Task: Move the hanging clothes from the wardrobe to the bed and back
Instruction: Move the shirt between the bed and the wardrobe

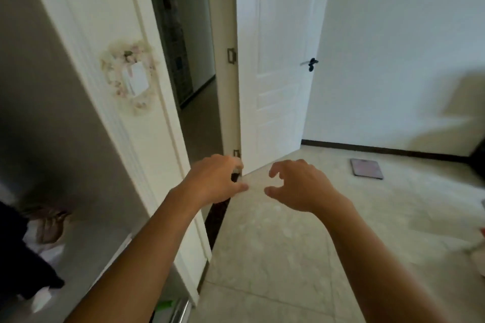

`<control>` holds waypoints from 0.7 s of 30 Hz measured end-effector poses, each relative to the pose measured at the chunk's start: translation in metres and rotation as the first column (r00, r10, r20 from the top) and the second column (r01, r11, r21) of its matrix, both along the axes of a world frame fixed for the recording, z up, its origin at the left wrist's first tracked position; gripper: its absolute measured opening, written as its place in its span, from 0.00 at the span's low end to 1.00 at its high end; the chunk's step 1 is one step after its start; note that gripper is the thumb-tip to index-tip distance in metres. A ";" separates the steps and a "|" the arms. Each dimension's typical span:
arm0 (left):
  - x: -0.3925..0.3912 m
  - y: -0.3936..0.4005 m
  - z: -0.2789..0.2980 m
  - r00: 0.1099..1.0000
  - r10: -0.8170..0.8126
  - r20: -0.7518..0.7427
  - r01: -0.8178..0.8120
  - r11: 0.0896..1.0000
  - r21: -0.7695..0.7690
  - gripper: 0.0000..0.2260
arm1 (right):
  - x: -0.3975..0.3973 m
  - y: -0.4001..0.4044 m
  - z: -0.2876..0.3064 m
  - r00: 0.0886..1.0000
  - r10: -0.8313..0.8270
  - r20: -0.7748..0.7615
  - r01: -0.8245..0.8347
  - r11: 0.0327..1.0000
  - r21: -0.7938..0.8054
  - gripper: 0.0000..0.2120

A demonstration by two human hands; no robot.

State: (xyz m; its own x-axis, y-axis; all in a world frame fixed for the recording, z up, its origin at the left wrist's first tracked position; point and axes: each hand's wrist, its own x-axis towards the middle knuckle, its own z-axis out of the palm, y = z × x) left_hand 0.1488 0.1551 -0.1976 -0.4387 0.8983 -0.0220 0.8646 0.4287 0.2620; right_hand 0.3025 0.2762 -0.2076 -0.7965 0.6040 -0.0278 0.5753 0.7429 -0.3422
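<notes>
My left hand [215, 181] and my right hand [299, 186] reach forward side by side at mid-frame, fingers loosely curled, holding nothing. At the far left a dark garment [23, 252] hangs inside a grey wardrobe compartment [52, 113], with a pale pink item [49, 225] behind it. The bed is out of view. The picture is blurred.
A white door frame [147, 139] with a lace-trimmed wall switch [133, 78] stands left of centre. An open white door [278, 60] with a dark handle [311, 63] leads to a dim hallway. A flat scale [366, 168] lies on the tiled floor [288, 257].
</notes>
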 end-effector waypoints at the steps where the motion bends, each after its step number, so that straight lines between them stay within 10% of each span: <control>1: 0.017 0.019 -0.003 0.999 -0.040 0.022 0.041 0.999 -0.012 0.24 | 0.023 0.013 -0.004 0.999 -0.044 0.009 0.044 0.999 0.013 0.20; 21: 0.362 0.275 -0.079 0.826 -0.555 -0.098 0.555 0.831 -0.035 0.25 | 0.398 0.135 -0.063 0.733 -0.680 0.018 0.680 0.733 0.007 0.18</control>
State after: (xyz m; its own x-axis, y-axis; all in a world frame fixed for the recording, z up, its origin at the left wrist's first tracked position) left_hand 0.5104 0.4300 -0.2765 0.1338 0.9910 -0.0105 0.9784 -0.1304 0.1607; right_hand 0.7009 0.4111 -0.2708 -0.1730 0.9842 -0.0381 0.9329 0.1513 -0.3267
